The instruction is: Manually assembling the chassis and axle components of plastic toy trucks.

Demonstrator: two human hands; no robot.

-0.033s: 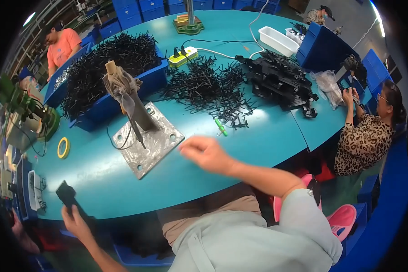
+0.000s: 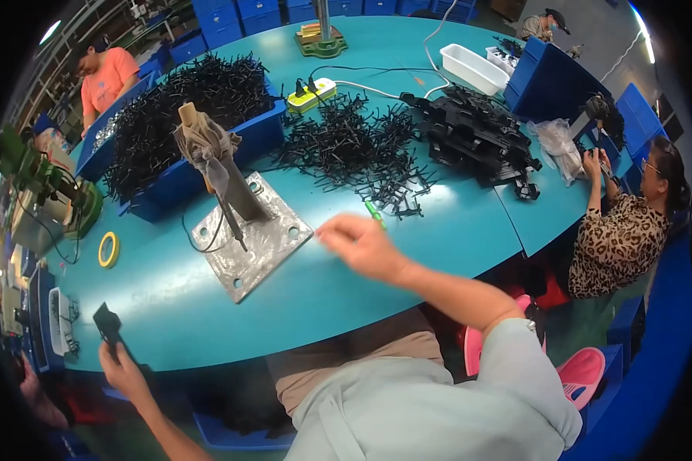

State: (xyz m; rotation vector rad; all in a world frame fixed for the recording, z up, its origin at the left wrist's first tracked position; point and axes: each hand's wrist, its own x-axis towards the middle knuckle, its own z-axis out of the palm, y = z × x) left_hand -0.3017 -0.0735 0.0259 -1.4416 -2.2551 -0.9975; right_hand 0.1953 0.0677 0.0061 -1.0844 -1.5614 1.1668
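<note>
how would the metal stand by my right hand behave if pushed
The metal stand is probably heavy, given its broad plate. It seems unlikely to tip, since that plate lies flat. Its wrapped top may give, looking loosely bunched.

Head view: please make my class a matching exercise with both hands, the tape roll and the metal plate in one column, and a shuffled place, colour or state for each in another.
Column one
1. Left hand
2. Right hand
3. Tape roll
4. Metal plate

Column two
A. Yellow, lying on the teal table
B. Holding a black part
C. Silver-grey, with holes near its corners
D. Near the plate's right-hand corner

Right pairs: 1-B, 2-D, 3-A, 4-C
</note>
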